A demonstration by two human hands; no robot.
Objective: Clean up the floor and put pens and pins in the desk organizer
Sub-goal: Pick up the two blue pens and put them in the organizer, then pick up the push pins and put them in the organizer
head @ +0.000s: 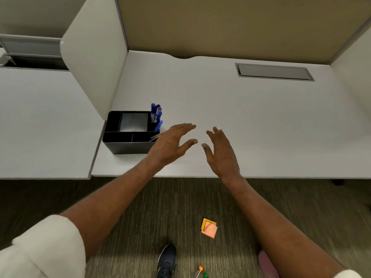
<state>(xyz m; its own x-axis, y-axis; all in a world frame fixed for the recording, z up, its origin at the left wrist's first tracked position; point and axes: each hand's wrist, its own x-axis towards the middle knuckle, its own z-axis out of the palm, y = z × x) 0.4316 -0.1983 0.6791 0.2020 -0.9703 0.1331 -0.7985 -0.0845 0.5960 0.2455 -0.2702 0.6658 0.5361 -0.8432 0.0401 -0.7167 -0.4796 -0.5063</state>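
A black desk organizer (128, 146) stands on the white desk (251, 121) near its left front corner. Several blue-capped pens (157, 115) stick up from its right rear compartment. My left hand (170, 144) hovers just right of the organizer, fingers spread, holding nothing. My right hand (220, 151) hovers beside it over the desk, also spread and holding nothing. On the carpet below lie an orange and yellow stack of sticky notes (209, 228) and, at the bottom edge, an orange-capped pen (198, 271) next to a small green pin (205, 275).
A white divider panel (94, 63) rises behind the organizer, with a second desk (40, 125) to its left. A grey cable hatch (274, 72) sits at the desk's back right. My dark shoe (166, 261) rests on the carpet. A pink object (266, 263) shows under my right forearm.
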